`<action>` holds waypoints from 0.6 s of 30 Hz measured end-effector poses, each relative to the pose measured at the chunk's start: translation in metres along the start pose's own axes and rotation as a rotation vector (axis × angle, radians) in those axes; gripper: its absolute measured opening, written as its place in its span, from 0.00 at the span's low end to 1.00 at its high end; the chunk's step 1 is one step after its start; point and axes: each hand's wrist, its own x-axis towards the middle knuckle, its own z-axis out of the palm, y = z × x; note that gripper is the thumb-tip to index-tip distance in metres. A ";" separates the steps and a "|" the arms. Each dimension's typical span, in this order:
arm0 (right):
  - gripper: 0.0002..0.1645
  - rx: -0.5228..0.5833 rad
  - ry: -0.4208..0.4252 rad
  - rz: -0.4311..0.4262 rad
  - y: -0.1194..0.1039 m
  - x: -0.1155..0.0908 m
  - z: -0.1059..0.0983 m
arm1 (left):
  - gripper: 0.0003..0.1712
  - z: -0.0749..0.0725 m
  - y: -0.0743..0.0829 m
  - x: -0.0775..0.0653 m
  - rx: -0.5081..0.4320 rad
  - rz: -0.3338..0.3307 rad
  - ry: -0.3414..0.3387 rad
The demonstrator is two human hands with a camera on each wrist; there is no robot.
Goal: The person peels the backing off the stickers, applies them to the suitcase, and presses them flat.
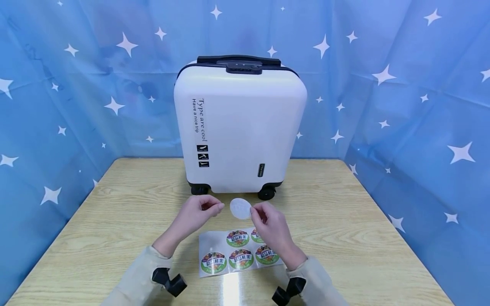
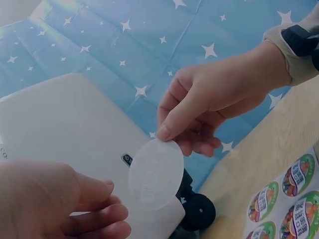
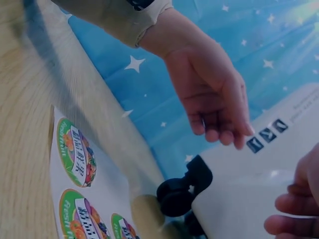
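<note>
My right hand [image 1: 271, 225] pinches the edge of a round sticker [image 1: 240, 208] between thumb and fingers. Its plain white side faces the head camera, and it is held up in front of the suitcase's base. To the left of the sticker, a small gap away, is my left hand [image 1: 197, 212], fingers loosely bent around nothing. In the left wrist view the sticker [image 2: 156, 174] hangs from the right hand's thumb [image 2: 169, 128]. Below both hands lies a sheet of fruit stickers [image 1: 212, 241], with a blank spot at its upper left.
A white suitcase [image 1: 237, 123] stands upright on the wooden table [image 1: 333, 221], with black wheels [image 1: 266, 193] and a black top handle [image 1: 239, 59]. Printed lettering runs down its left side. A blue curtain with white stars [image 1: 383, 106] surrounds the back and sides.
</note>
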 end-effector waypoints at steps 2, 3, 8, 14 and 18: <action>0.05 0.004 0.015 -0.038 -0.001 0.002 0.000 | 0.07 0.000 0.003 0.002 0.003 0.007 -0.003; 0.05 0.008 0.023 -0.057 -0.001 0.002 0.000 | 0.08 0.001 0.005 0.004 0.002 0.008 -0.003; 0.05 0.008 0.039 -0.103 -0.002 0.007 -0.002 | 0.10 0.001 0.011 0.009 -0.020 0.001 -0.006; 0.05 -0.019 0.054 -0.129 -0.005 0.011 -0.007 | 0.13 0.003 0.020 0.011 -0.051 -0.003 -0.026; 0.04 -0.052 0.050 -0.182 -0.006 0.014 -0.009 | 0.12 0.005 0.024 0.013 -0.051 0.004 -0.012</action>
